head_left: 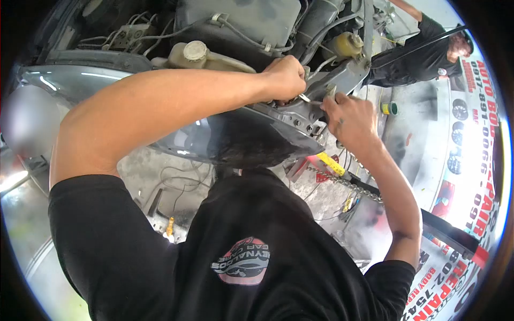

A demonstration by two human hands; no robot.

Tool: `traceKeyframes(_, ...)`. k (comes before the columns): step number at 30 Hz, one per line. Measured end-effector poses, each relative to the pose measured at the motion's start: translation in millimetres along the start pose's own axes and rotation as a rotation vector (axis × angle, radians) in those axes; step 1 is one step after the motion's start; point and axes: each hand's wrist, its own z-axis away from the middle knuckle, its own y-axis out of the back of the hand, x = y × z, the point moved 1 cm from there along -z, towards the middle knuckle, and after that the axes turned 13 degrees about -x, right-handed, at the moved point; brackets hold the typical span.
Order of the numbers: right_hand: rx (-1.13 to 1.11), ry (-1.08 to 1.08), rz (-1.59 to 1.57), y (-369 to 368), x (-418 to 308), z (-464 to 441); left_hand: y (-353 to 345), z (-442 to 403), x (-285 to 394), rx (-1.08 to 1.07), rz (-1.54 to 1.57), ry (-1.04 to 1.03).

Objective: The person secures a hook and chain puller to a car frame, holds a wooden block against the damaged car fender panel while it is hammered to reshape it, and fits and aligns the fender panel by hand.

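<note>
My left hand (286,77) is closed in a fist at the front edge of the car's engine bay, just above the fender (230,134). A short shiny metal piece (305,98) shows between my two hands; which hand it belongs to is unclear, and what my left fingers wrap is hidden. My right hand (350,117) is closed at the corner of the grey body panel (345,75), its fingertips by a small pale piece (331,91). Below both hands, a metal bracket (300,120) with bolts is exposed.
A white-capped reservoir (195,52) and a yellowish reservoir (347,45) sit in the engine bay. Below right hang a chain (348,184) and a yellow-and-red tool frame (331,163). Cables (184,176) lie on the floor. Another person (417,56) stands at upper right.
</note>
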Motion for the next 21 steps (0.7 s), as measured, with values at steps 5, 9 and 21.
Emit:
traceKeyframes(5, -0.004, -0.004, -0.051, 13, 13, -3, 0, 5, 4, -0.033, 0.050, 0.068)
traceKeyframes(9, 0.026, 0.080, -0.103, 34, 36, -6, -2, 5, 3, -0.028, 0.054, 0.062)
traceKeyframes(21, 0.133, -0.257, -1.442, -177, -19, 87, -2, 3, 10, -0.038, -0.009, 0.024)
